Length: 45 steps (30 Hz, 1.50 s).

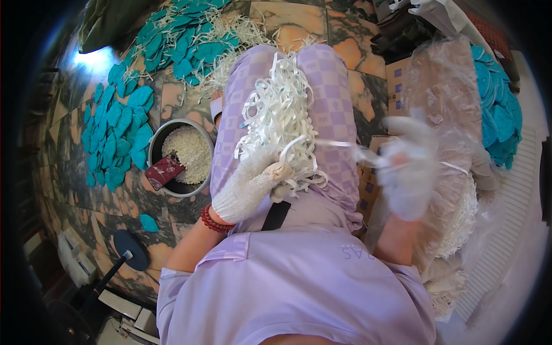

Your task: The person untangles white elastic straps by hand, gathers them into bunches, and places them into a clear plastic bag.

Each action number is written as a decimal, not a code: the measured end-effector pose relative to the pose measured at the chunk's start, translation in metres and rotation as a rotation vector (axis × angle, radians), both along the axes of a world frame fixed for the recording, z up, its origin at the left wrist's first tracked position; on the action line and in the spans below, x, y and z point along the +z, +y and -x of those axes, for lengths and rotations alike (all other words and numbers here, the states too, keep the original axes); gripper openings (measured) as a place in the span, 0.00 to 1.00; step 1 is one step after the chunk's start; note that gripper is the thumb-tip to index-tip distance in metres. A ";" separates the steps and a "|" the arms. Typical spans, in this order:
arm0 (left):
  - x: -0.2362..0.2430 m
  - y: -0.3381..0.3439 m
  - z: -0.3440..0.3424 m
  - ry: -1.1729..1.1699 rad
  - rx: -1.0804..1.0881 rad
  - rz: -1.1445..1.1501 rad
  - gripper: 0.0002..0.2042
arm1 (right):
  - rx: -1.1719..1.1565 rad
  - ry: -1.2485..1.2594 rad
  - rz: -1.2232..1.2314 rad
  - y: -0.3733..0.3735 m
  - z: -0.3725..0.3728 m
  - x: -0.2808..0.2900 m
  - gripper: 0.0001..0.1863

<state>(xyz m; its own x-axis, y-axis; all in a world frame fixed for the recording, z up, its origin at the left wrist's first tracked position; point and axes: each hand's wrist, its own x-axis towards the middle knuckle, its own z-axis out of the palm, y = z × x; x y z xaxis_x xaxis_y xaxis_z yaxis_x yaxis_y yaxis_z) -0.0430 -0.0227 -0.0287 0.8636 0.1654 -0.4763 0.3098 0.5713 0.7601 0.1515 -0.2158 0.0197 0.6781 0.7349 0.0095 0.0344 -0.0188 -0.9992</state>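
Observation:
A tangled heap of narrow white straps (276, 109), some with small teal bits, lies on my lap over lavender checked trousers. My left hand (256, 181), in a white knit glove, has fingers and thumb closed on straps at the heap's lower left. One strap stretches rightward from there toward my right hand (402, 172), which is gloved and badly smeared by motion out beside my right thigh, so its fingers and grip are unclear.
Teal fabric pieces (118, 132) pile on the marble floor at left, beside a pot (204, 149) of white pellets. At right stand cardboard boxes (397, 86), clear plastic wrap (437, 80) and another teal pile (494, 103). A fan base (131, 250) is at lower left.

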 end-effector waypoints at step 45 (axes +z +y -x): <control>-0.001 0.006 0.038 0.125 -0.325 0.035 0.13 | -0.919 0.091 -0.171 -0.098 -0.083 -0.022 0.16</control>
